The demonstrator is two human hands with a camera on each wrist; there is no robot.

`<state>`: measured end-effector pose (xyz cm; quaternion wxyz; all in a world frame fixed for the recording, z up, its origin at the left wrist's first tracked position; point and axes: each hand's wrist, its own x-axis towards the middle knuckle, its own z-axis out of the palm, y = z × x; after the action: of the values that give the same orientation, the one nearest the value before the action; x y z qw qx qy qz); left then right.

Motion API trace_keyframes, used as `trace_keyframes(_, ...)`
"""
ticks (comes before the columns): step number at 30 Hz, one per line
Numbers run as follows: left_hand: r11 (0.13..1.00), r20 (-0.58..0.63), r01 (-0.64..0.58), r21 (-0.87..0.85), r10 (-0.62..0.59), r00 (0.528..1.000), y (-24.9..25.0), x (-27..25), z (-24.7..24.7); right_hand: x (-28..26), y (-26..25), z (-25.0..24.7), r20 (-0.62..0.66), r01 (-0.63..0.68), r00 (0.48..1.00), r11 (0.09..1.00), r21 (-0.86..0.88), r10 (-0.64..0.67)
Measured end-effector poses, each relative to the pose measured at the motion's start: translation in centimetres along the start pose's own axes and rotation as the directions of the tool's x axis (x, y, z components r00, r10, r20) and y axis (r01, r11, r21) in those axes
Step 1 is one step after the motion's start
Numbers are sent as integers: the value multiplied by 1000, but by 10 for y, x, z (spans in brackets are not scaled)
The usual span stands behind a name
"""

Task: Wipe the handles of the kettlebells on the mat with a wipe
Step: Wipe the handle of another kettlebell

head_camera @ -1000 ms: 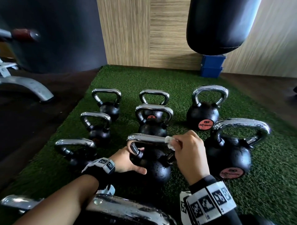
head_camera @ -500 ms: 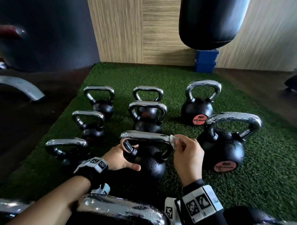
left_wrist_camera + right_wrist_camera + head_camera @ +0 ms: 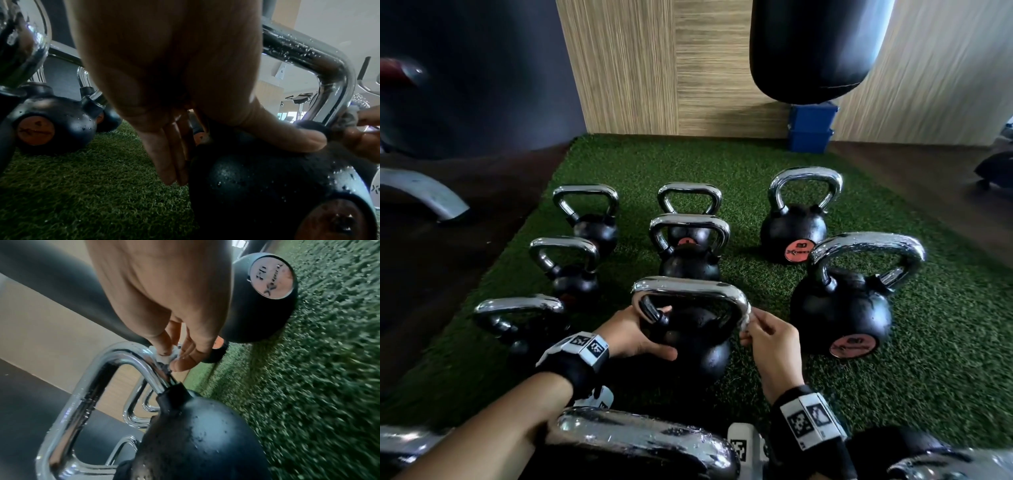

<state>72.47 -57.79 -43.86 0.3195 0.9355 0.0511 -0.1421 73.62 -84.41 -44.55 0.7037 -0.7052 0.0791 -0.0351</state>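
Kettlebell (image 3: 688,342) under work: centre of the green turf mat (image 3: 945,342), near row, black cast body, chrome handle (image 3: 688,287) beaded with droplets. Judged heavy and rigid; it should not shift under wiping pressure, but wet chrome will be slippery, so steadying at the body or the handle root is the safer hold, not the bar.

Wipe (image 3: 745,318): small, white, bunched, soft; judged light and easily torn or dropped. It sits on the handle's right bend, at about 3 o'clock from the bar's middle, just above where the upright meets the body.

Right hand (image 3: 774,339): grip closed on the wipe, thumb and fingertips (image 3: 180,365) pinching it against the chrome; wrist comes in from 5 o'clock.

Left hand (image 3: 630,335): at 9 o'clock of the body, thumb laid across the body's top, fingers (image 3: 170,154) straight along its left side. Bracing, not clasping.

Other kettlebells stand from 10 to 2 o'clock, handles wet.
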Motion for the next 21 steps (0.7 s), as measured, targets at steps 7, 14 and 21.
trace_keyframes(7, 971, 119, -44, 236, 16, 993, 0, -7, -33, 8, 7, -6, 62, -108, 992, 994, -31, 110)
trace_keyframes(14, 928, -444, -358, -106, 278, 852, 57, -38, -101, 8, -65, -26, -45, 400, 911, 903, -156, -411)
trace_keyframes(21, 714, -144, -441, -543, 439, 887, 136, -59, -102, -6, -131, 2, 275, 582, 768, 810, 74, -578)
